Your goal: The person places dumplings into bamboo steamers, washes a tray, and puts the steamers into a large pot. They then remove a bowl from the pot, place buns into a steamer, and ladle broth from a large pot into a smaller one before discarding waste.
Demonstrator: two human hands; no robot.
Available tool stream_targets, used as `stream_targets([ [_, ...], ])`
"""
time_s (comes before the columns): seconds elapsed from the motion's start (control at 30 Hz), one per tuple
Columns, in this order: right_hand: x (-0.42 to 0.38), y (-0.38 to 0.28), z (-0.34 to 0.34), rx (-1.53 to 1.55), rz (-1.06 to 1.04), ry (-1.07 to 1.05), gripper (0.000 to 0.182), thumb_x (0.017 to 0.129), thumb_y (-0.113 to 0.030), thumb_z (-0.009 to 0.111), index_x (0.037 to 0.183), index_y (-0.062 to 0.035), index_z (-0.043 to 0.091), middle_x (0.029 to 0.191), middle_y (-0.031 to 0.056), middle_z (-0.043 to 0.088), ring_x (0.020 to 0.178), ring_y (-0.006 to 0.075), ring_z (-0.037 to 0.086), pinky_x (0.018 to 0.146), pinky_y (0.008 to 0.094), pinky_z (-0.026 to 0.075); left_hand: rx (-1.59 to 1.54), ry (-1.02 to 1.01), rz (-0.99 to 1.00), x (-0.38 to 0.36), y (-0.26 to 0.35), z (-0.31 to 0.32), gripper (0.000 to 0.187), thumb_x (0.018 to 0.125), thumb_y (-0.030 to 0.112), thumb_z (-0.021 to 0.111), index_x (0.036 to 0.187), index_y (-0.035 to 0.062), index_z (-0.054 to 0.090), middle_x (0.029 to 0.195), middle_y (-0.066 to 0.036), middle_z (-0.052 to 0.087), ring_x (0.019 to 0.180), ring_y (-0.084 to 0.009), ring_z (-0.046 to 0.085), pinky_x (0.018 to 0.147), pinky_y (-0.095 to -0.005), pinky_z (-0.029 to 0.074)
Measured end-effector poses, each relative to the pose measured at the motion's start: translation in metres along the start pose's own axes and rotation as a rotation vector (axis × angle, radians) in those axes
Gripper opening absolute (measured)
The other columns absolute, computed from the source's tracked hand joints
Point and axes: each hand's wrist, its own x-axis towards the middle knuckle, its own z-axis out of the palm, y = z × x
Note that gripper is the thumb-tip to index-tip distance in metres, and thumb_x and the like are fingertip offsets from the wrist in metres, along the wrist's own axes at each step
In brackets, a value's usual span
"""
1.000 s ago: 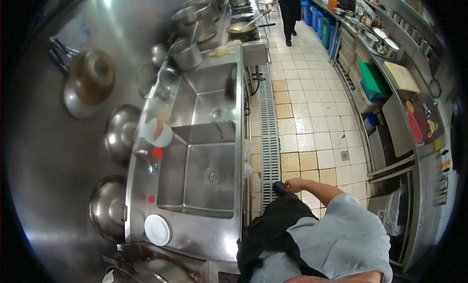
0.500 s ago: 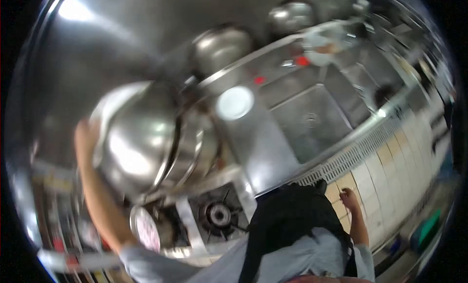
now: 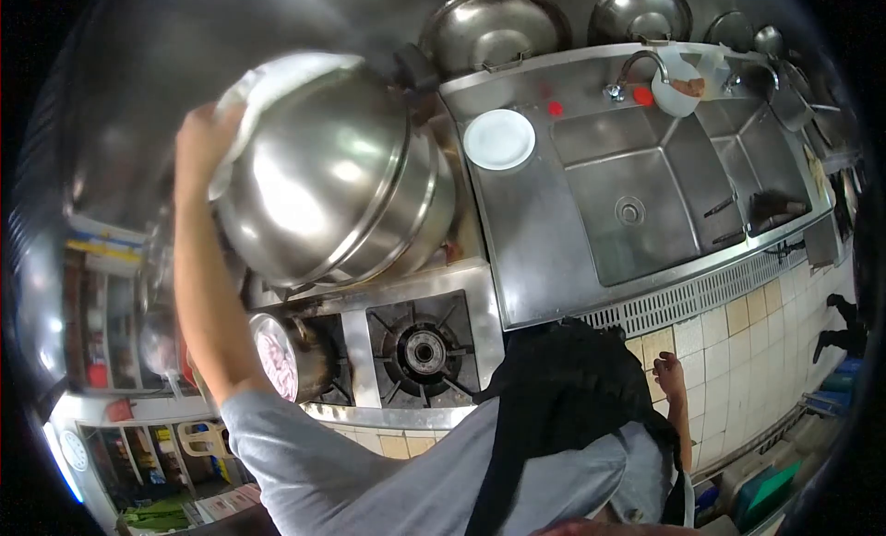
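My left hand (image 3: 205, 141) grips a white cloth (image 3: 286, 79), which lies over the far top side of a big domed steel bowl (image 3: 309, 181). The dome sits upside down like a lid on a wide steel pot (image 3: 434, 204). Part of my fingers is hidden by the cloth. My right hand (image 3: 670, 375) hangs low at my side above the tiled floor, its fingers loosely bent and apart, with nothing visible in them. Close to my left forearm, a pot (image 3: 314, 356) with pinkish-white contents stands on the stove.
A bare gas burner (image 3: 425, 351) is in front of me. To the right, a white plate (image 3: 499, 139) lies on the steel counter (image 3: 526, 232) beside a double sink (image 3: 637, 250). A white container (image 3: 678, 98) stands by the faucet (image 3: 637, 64). Steel woks (image 3: 498, 29) lean behind.
My view has shifted and become sharper. My left hand has stayed on the cloth at the dome's edge, and my right hand still hangs at my side.
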Motion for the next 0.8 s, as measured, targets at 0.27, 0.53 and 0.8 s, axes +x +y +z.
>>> stream_targets([
  [0.27,-0.011,0.005,0.012,0.056,0.106,0.0,0.043,0.095,-0.019,0.065,0.131,0.0023,0.058,0.083,0.0091,0.068,0.065,0.0136,0.061,0.055,0.0284,0.049,-0.07,0.053,-0.082,0.009,-0.007,0.01,0.073,0.082,0.048,0.073,0.128,-0.0081,0.064,0.126,-0.028,0.066,0.126,-0.0355,0.061,0.106,-0.039,0.046],
  [0.53,0.0,-0.017,0.013,0.004,0.016,-0.024,0.044,0.095,-0.019,0.065,0.131,0.0038,0.056,0.083,0.0089,0.068,0.066,0.0139,0.061,0.057,0.0291,0.048,-0.107,-0.032,-0.084,0.004,-0.002,0.006,0.081,0.079,0.051,0.075,0.131,-0.0089,0.061,0.129,-0.028,0.065,0.124,-0.0361,0.062,0.105,-0.0385,0.047],
  [0.8,0.015,-0.018,0.012,-0.068,-0.054,0.036,0.042,0.094,-0.02,0.063,0.126,0.0066,0.058,0.081,0.0111,0.068,0.068,0.016,0.063,0.061,0.0315,0.051,-0.045,-0.02,-0.068,0.013,-0.017,0.013,0.076,0.084,0.052,0.071,0.128,-0.0088,0.063,0.124,-0.028,0.067,0.119,-0.0351,0.065,0.101,-0.0386,0.049],
])
